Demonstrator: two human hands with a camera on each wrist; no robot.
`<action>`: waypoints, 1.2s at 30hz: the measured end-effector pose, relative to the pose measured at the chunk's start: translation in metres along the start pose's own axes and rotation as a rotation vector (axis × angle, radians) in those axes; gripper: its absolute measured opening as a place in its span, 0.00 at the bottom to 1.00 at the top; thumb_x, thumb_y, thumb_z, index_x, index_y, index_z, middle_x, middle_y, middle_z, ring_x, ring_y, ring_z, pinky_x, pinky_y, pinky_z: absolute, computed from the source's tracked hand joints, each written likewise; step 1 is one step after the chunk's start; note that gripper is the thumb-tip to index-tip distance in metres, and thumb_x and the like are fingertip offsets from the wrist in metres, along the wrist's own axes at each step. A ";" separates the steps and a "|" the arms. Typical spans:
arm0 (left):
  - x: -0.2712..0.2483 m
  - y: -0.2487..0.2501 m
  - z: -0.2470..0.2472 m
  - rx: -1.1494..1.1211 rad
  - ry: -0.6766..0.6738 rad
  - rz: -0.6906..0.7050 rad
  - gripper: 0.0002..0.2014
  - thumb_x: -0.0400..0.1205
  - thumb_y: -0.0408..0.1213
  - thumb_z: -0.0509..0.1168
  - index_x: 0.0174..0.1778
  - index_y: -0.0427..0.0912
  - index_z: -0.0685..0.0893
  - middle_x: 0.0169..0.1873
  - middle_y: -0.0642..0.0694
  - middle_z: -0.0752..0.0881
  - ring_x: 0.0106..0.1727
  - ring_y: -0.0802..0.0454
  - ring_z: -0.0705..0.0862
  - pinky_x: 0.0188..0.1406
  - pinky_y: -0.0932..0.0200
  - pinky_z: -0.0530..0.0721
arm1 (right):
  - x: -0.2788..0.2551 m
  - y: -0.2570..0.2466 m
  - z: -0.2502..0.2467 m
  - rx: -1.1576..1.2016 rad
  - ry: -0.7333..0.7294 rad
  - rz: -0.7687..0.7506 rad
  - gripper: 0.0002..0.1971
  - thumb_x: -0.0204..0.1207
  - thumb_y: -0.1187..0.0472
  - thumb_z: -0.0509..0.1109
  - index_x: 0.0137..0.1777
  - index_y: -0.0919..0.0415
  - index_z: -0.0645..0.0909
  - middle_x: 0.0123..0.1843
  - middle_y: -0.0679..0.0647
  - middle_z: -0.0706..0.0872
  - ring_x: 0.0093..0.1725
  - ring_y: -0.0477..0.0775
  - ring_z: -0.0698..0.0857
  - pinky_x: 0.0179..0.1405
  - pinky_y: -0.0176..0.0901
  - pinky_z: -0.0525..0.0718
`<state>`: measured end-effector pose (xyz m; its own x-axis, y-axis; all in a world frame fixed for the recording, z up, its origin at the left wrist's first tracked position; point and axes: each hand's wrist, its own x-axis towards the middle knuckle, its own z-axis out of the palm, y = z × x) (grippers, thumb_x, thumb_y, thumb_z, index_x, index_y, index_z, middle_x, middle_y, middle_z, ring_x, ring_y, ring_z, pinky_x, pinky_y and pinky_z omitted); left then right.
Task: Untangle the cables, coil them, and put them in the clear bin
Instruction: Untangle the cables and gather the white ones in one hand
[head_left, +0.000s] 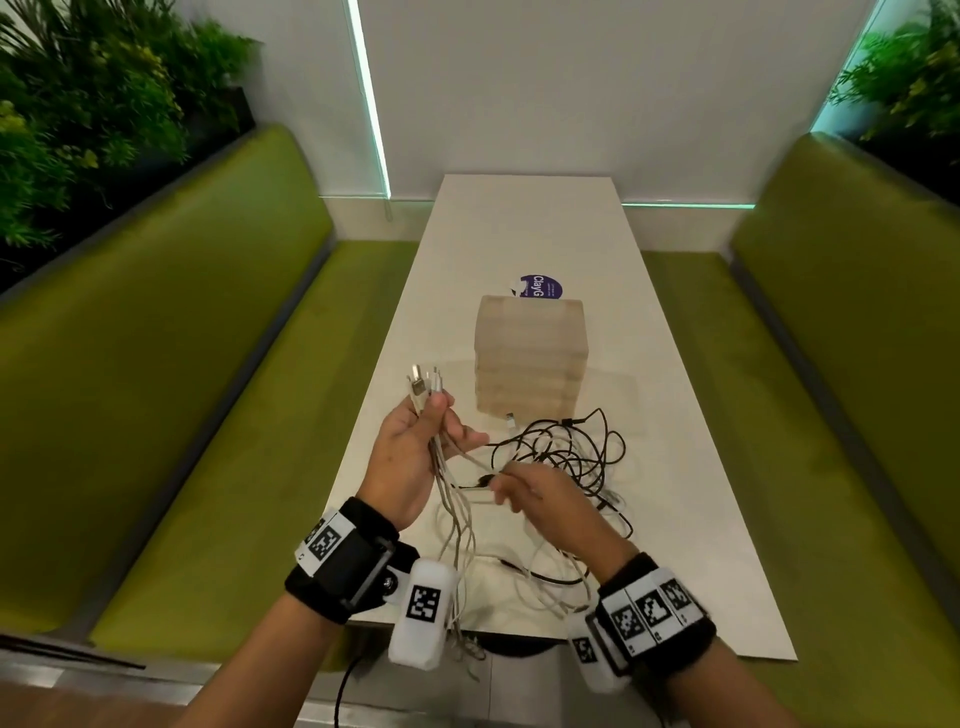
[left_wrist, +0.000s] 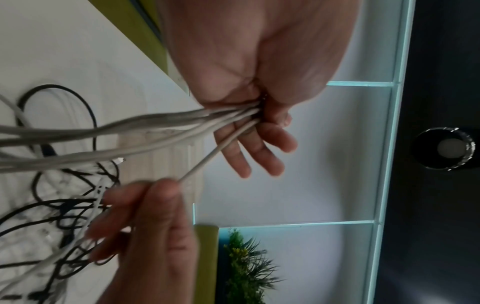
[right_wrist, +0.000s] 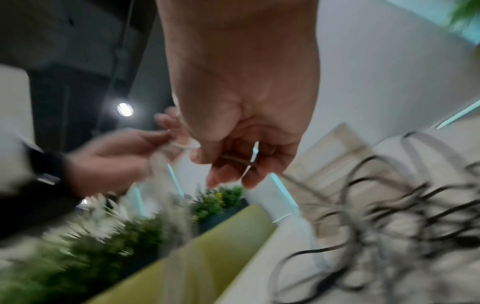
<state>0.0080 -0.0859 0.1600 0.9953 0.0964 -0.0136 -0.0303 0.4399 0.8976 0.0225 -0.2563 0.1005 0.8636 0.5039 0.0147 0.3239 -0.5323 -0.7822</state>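
My left hand (head_left: 434, 418) is raised over the table's near left and grips a bunch of white cables (left_wrist: 166, 123); their plugs (head_left: 423, 384) stick up above the fist. The strands hang down past the table's front edge. My right hand (head_left: 501, 486) pinches one white cable (left_wrist: 207, 159) that runs up into the left hand (left_wrist: 262, 115). A tangle of black and white cables (head_left: 566, 457) lies on the table just beyond the right hand (right_wrist: 228, 164). The clear bin (head_left: 530, 358) stands behind the tangle, mid-table. The right wrist view is blurred.
The white table (head_left: 519, 228) is long and narrow, with a purple sticker (head_left: 540, 287) behind the bin. Green benches (head_left: 208, 415) run along both sides, and plants (head_left: 78, 130) stand behind them. A white wall closes the far end.
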 end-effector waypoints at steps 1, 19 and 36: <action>0.001 0.007 -0.003 -0.019 0.028 0.030 0.11 0.88 0.33 0.52 0.43 0.37 0.76 0.21 0.49 0.78 0.24 0.53 0.82 0.37 0.54 0.87 | 0.003 0.014 -0.005 -0.044 -0.015 0.023 0.14 0.85 0.58 0.59 0.38 0.56 0.80 0.30 0.41 0.79 0.31 0.34 0.78 0.35 0.35 0.74; -0.001 -0.026 0.015 0.240 -0.064 -0.024 0.08 0.83 0.40 0.63 0.45 0.38 0.82 0.25 0.52 0.75 0.20 0.60 0.66 0.20 0.65 0.65 | 0.022 -0.037 -0.021 0.328 0.246 -0.064 0.18 0.85 0.51 0.59 0.35 0.56 0.79 0.27 0.52 0.78 0.27 0.49 0.75 0.29 0.47 0.75; 0.018 0.006 -0.044 0.153 0.253 0.015 0.10 0.81 0.44 0.66 0.45 0.41 0.88 0.22 0.53 0.63 0.20 0.59 0.60 0.20 0.65 0.63 | 0.014 0.047 -0.052 0.134 0.073 0.051 0.15 0.85 0.53 0.58 0.42 0.51 0.84 0.29 0.48 0.75 0.31 0.44 0.75 0.38 0.38 0.74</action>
<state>0.0214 -0.0427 0.1459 0.9397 0.3294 -0.0920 -0.0114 0.2990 0.9542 0.0703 -0.3097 0.0961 0.9049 0.4254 0.0146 0.2291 -0.4577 -0.8591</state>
